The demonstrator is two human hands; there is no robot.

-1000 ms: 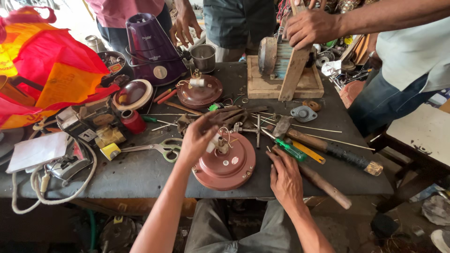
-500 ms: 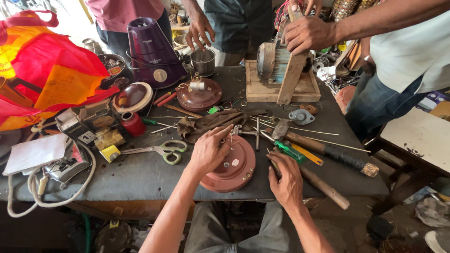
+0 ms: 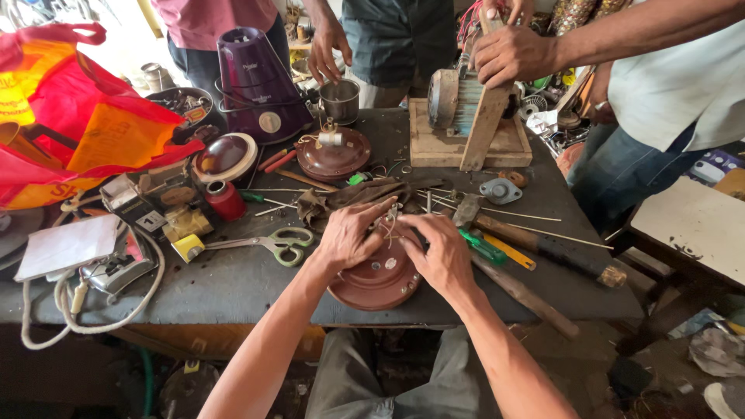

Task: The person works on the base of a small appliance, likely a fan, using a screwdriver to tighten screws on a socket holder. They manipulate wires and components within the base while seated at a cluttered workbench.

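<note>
Both hands, left and right, fingers curled, pinch wires on the brown round housing

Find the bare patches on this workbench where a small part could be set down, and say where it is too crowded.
Bare bench top lies along the near edge, between the white cord and the brown round housing, below the green-handled scissors. Another patch lies right of the wooden motor stand, above the hammer. The middle, around both hands, is crowded.
</note>
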